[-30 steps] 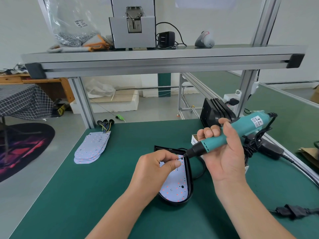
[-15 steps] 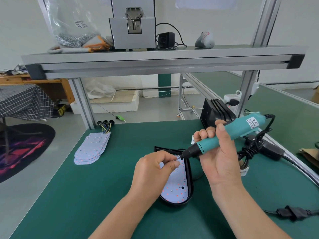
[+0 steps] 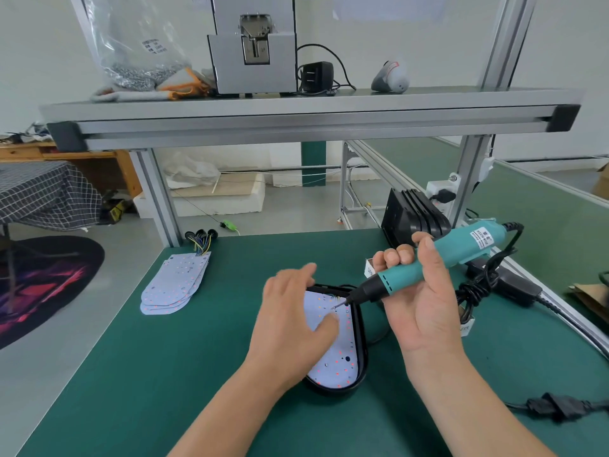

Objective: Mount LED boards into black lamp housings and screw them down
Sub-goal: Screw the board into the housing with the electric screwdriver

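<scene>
A black lamp housing [image 3: 361, 344] lies on the green bench with a white LED board [image 3: 342, 357] seated inside it. My left hand [image 3: 293, 321] hovers over the board's left part with fingers spread, its thumb near the board. My right hand [image 3: 425, 298] grips a teal electric screwdriver [image 3: 428, 262], whose bit carries a screw and points down-left at the board's upper part. More black housings [image 3: 412, 216] stand stacked at the back right.
A stack of spare LED boards [image 3: 174, 285] with wire leads lies at the bench's left edge. The screwdriver's power supply and coiled cable [image 3: 501, 285] sit at the right, with a plug [image 3: 557, 405] near the front right. An aluminium shelf [image 3: 296, 110] spans overhead.
My left hand has let go of its pinch at the screwdriver tip and opened over the board. The screwdriver has tilted down toward the board.
</scene>
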Tool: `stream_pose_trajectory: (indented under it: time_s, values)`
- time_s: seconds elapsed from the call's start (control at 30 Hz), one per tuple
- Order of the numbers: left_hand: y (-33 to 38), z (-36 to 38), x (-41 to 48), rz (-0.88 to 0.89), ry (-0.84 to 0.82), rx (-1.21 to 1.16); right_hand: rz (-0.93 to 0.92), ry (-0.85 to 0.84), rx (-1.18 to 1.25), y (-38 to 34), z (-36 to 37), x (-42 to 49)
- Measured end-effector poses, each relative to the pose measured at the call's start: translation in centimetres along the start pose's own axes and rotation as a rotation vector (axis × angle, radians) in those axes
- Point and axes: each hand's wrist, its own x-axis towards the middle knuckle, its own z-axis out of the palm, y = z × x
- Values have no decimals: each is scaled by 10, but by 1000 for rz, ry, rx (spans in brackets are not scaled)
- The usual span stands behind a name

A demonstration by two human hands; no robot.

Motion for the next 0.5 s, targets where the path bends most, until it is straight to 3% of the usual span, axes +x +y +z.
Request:
stream_pose_trajectory:
  time_s: [0.07, 0.17, 0.5]
  values:
    - [-6, -4, 6, -147, 10, 64, -3, 14, 3, -1, -3, 2]
    - [-13, -2, 9, -386, -152, 114, -8, 31, -7, 0, -7, 5]
    - [-25, 15, 11, -506, -226, -315, -18, 8, -118, 16, -8, 13]
